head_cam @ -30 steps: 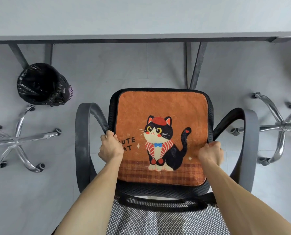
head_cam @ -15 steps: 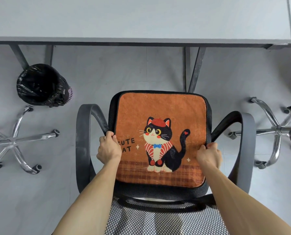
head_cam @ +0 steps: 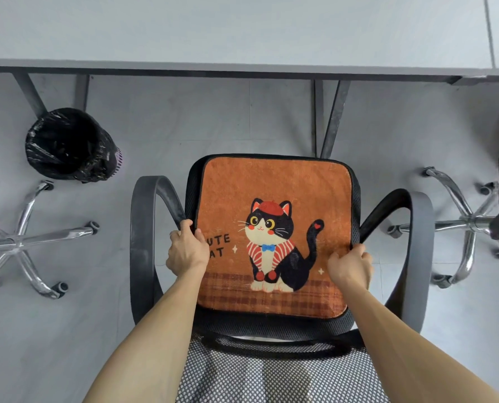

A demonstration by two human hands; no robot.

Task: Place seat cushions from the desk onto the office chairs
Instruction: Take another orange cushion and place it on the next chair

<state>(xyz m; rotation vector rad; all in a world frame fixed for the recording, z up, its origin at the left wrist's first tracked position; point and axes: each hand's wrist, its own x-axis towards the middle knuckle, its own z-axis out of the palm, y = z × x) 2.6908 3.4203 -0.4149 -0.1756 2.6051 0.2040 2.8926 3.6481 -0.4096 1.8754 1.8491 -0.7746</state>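
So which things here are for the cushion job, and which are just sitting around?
For the job: orange cat cushion, office chair, desk, left hand, right hand.

Just around: black bin, other chair bases.
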